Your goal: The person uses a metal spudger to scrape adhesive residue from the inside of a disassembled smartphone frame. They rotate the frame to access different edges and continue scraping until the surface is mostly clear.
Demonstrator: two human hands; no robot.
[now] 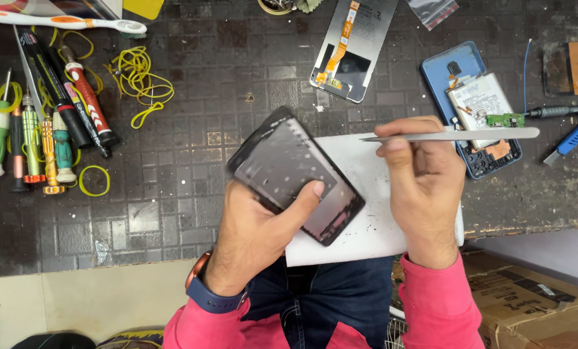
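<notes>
My left hand [256, 226] grips a black phone frame [289, 165], tilted, with its inner metal plate facing up and my thumb lying across its lower edge. My right hand [421, 178] pinches silver tweezers [457, 135] that lie level, their tips pointing left and apart from the frame. Both hands hover over a white sheet [360, 220] speckled with dark bits. A blue band sits on my left wrist.
An opened blue phone [473, 106] with its battery lies at the right, a detached screen panel [353, 48] with an orange flex cable at the top. Screwdrivers [30, 145], markers, yellow rubber bands [140, 77] and a toothbrush lie at the left. A cardboard box [528, 297] sits below the table edge.
</notes>
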